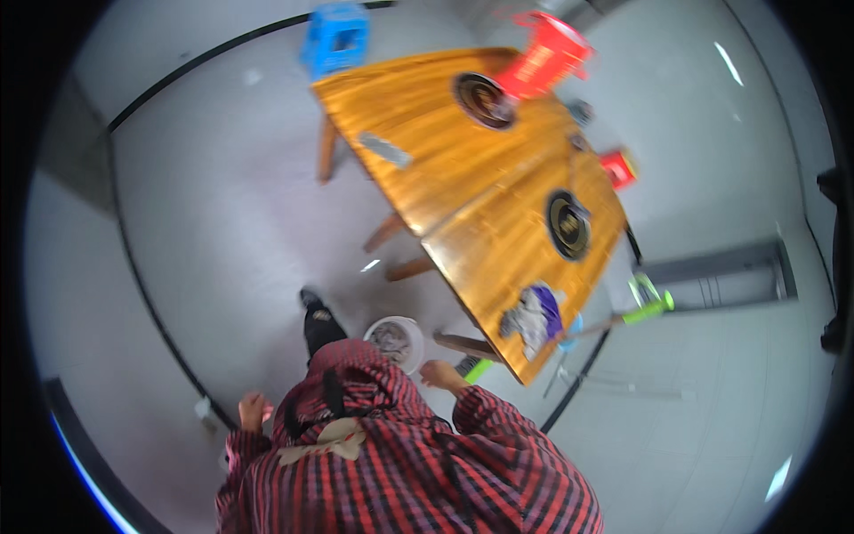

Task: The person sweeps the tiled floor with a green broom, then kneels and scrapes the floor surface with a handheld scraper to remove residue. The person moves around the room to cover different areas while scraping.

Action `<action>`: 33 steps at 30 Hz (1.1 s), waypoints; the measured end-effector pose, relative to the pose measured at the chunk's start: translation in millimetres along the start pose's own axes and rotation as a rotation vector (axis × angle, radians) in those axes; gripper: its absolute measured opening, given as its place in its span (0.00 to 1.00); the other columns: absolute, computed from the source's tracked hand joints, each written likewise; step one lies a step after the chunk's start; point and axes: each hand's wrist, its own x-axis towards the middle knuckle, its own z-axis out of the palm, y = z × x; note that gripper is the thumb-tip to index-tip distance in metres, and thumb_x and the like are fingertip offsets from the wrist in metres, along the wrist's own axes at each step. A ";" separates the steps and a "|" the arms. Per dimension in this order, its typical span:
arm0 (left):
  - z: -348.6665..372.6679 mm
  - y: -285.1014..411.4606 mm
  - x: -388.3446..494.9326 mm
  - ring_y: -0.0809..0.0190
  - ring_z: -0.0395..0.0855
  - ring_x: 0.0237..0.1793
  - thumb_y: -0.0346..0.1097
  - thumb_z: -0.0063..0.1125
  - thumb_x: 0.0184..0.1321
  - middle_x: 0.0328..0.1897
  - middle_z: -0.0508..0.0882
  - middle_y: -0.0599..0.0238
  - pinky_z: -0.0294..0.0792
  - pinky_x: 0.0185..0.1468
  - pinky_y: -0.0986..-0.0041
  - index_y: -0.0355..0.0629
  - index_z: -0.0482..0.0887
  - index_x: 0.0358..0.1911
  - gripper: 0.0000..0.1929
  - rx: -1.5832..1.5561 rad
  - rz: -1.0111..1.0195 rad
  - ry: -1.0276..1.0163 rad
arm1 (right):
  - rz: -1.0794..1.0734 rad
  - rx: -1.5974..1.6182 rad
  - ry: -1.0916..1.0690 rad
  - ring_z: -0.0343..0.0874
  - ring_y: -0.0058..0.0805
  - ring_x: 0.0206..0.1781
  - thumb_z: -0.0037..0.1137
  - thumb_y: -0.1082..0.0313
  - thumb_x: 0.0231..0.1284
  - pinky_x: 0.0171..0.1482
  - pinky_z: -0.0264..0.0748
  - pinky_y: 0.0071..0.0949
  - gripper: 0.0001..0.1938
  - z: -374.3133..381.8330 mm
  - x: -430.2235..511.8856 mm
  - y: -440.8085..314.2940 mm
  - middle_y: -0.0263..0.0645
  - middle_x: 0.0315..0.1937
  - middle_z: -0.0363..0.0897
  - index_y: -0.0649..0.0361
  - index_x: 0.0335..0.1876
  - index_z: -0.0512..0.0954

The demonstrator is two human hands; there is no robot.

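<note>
My left hand (253, 410) hangs by my side at the left, over the grey floor, with its fingers curled and blurred; nothing shows in it. My right hand (440, 375) hangs in front of me, loosely closed, with nothing visible in it. Just left of it stands a round white bucket (417, 342) with greyish contents, partly hidden by my striped clothing (413, 460). Beyond my right hand lies a black-and-green object (475, 368), perhaps a brush head, beside a leg of the wooden table (467, 267). Neither hand touches the table.
The table bears two dark round discs (568, 227), a grey strip (385, 149) and a crumpled grey-and-purple cloth (534, 319). A red plastic object (547, 57) is at its far end, with a blue stool (339, 40) to the left. A green-ended handle (650, 309) juts out at right.
</note>
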 end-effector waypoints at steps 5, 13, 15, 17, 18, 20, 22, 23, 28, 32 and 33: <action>-36.0 50.8 -9.5 0.66 0.85 0.20 0.35 0.53 0.68 0.24 0.87 0.62 0.75 0.20 0.74 0.37 0.85 0.37 0.10 0.127 -0.039 0.131 | -0.171 -0.321 -0.077 0.90 0.34 0.35 0.54 0.57 0.67 0.43 0.83 0.35 0.18 -13.0 23.4 -57.2 0.46 0.34 0.89 0.65 0.46 0.85; -17.8 159.7 12.8 0.64 0.87 0.23 0.35 0.58 0.65 0.29 0.89 0.58 0.77 0.23 0.73 0.33 0.83 0.52 0.15 -0.230 -0.274 0.438 | -0.434 -0.692 -0.117 0.90 0.42 0.37 0.54 0.56 0.69 0.39 0.82 0.38 0.19 -84.7 147.3 -281.5 0.49 0.34 0.88 0.66 0.49 0.83; -0.4 175.6 18.5 0.61 0.88 0.26 0.33 0.56 0.69 0.30 0.88 0.54 0.79 0.27 0.72 0.30 0.80 0.53 0.15 -0.298 -0.181 0.418 | -0.354 -0.364 -0.193 0.85 0.22 0.34 0.55 0.61 0.72 0.35 0.79 0.23 0.13 -100.2 176.9 -353.1 0.40 0.32 0.88 0.65 0.45 0.81; 17.5 190.9 25.3 0.60 0.89 0.27 0.33 0.56 0.70 0.30 0.89 0.53 0.80 0.28 0.72 0.30 0.81 0.52 0.14 -0.357 -0.042 0.342 | -0.438 -0.341 -0.140 0.81 0.20 0.29 0.55 0.63 0.71 0.32 0.76 0.21 0.11 -109.6 202.4 -424.6 0.37 0.32 0.87 0.64 0.47 0.81; 29.4 196.5 28.1 0.60 0.89 0.27 0.34 0.56 0.70 0.30 0.89 0.53 0.81 0.29 0.71 0.29 0.82 0.51 0.14 -0.362 -0.067 0.327 | -0.388 -0.362 -0.126 0.82 0.20 0.29 0.55 0.63 0.72 0.32 0.77 0.22 0.11 -109.1 216.2 -457.5 0.37 0.32 0.87 0.63 0.47 0.81; 37.2 207.5 32.4 0.60 0.89 0.27 0.35 0.57 0.70 0.31 0.89 0.53 0.82 0.31 0.71 0.29 0.82 0.51 0.15 -0.416 -0.130 0.332 | -0.353 -0.367 -0.125 0.83 0.20 0.29 0.54 0.63 0.72 0.32 0.77 0.22 0.11 -102.1 231.9 -517.5 0.37 0.32 0.88 0.62 0.48 0.82; 34.9 213.2 38.3 0.59 0.90 0.28 0.37 0.58 0.69 0.33 0.90 0.53 0.82 0.32 0.71 0.31 0.82 0.52 0.16 -0.535 -0.209 0.362 | -0.316 -0.424 -0.145 0.82 0.20 0.28 0.54 0.64 0.72 0.32 0.77 0.22 0.10 -83.3 244.4 -564.7 0.36 0.32 0.88 0.62 0.48 0.81; 30.4 214.0 42.7 0.59 0.90 0.28 0.39 0.58 0.69 0.34 0.90 0.53 0.82 0.32 0.71 0.32 0.81 0.52 0.17 -0.538 -0.233 0.409 | -0.348 -0.436 -0.184 0.82 0.20 0.28 0.55 0.64 0.72 0.32 0.77 0.22 0.10 -71.9 248.8 -583.2 0.36 0.33 0.88 0.62 0.49 0.81; -27.1 219.8 92.3 0.60 0.89 0.24 0.38 0.55 0.69 0.29 0.89 0.56 0.81 0.27 0.69 0.32 0.84 0.46 0.14 -0.615 -0.268 0.553 | -0.423 -0.492 -0.322 0.82 0.20 0.30 0.55 0.63 0.72 0.33 0.77 0.21 0.10 -21.2 255.9 -636.9 0.36 0.34 0.87 0.60 0.49 0.81; -58.3 247.6 114.8 0.62 0.87 0.20 0.33 0.51 0.63 0.22 0.87 0.57 0.80 0.25 0.68 0.33 0.85 0.25 0.14 -0.407 -0.277 0.550 | -0.530 -0.558 -0.427 0.80 0.18 0.29 0.55 0.62 0.72 0.30 0.75 0.20 0.11 -13.2 262.2 -657.2 0.34 0.33 0.86 0.61 0.47 0.80; -59.0 259.0 113.5 0.62 0.87 0.22 0.34 0.53 0.64 0.22 0.87 0.58 0.80 0.28 0.69 0.33 0.85 0.25 0.13 -0.056 -0.134 0.577 | -0.566 -0.603 -0.458 0.80 0.18 0.28 0.55 0.62 0.72 0.30 0.75 0.19 0.11 -13.0 268.3 -662.9 0.33 0.32 0.85 0.61 0.47 0.80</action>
